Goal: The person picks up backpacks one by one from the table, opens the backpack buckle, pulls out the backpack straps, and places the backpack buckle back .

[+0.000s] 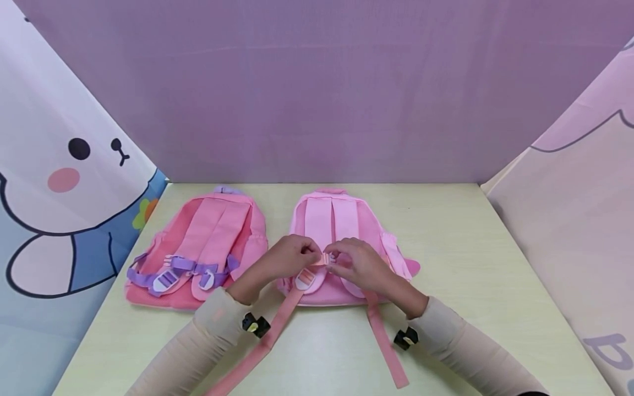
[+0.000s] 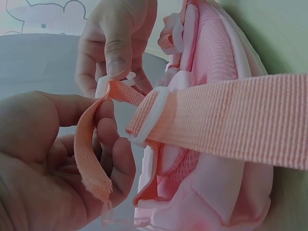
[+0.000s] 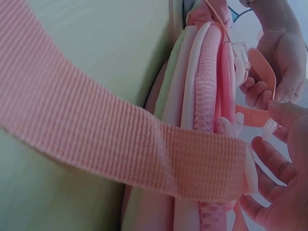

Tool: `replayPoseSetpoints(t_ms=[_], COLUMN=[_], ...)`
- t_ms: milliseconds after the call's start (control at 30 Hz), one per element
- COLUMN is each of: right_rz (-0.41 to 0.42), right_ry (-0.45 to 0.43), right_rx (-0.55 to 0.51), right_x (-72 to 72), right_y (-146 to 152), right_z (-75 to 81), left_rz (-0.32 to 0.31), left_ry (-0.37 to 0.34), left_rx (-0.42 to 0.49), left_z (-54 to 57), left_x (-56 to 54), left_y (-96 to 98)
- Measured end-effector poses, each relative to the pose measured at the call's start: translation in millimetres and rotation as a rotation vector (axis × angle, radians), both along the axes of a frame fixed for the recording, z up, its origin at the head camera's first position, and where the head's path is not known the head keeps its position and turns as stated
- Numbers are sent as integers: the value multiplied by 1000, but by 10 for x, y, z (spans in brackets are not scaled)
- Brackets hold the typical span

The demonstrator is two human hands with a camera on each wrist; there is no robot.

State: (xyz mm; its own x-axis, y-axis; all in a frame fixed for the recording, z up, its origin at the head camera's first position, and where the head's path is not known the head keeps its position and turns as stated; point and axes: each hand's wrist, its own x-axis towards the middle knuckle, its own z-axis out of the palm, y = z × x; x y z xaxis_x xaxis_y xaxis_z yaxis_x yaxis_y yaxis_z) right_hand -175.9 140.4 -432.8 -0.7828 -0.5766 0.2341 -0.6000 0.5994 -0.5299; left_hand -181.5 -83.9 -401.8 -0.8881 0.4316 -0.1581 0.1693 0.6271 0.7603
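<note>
A light pink backpack lies with its shoulder straps facing up. Over its middle, my left hand pinches a short orange webbing strap, whose loose end hangs down across the fingers in the left wrist view. Facing it, my right hand holds a small white plastic buckle between thumb and fingers; the strap is threaded through this buckle. Just below the left hand sits a white strap adjuster on the shoulder strap. The fingers partly hide the buckle in the head view.
A darker pink backpack with purple straps lies to the left, its buckle halves joined to purple webbing. Two long orange strap tails run toward the table's front. Purple cloth stands behind the table, with printed cloth at both sides.
</note>
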Motion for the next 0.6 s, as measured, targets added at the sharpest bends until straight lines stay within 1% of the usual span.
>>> replayPoseSetpoints(t_ms=[133,233,367,600], right_rz=[6,7,8,1], right_ry=[13,17,8,-14], right_rx=[-6,-6,-10,-15], right_x=[4,5,7,19], right_y=[5,11,14,8], right_z=[9,10,3,4], left_rz=[7,11,15,22], left_ry=[-3,-19,-35,-36], left_rx=[-3,8,13,5], left_z=[-1,5,8,7], left_x=[-3,4,12,12], left_y=[16,27,36,50])
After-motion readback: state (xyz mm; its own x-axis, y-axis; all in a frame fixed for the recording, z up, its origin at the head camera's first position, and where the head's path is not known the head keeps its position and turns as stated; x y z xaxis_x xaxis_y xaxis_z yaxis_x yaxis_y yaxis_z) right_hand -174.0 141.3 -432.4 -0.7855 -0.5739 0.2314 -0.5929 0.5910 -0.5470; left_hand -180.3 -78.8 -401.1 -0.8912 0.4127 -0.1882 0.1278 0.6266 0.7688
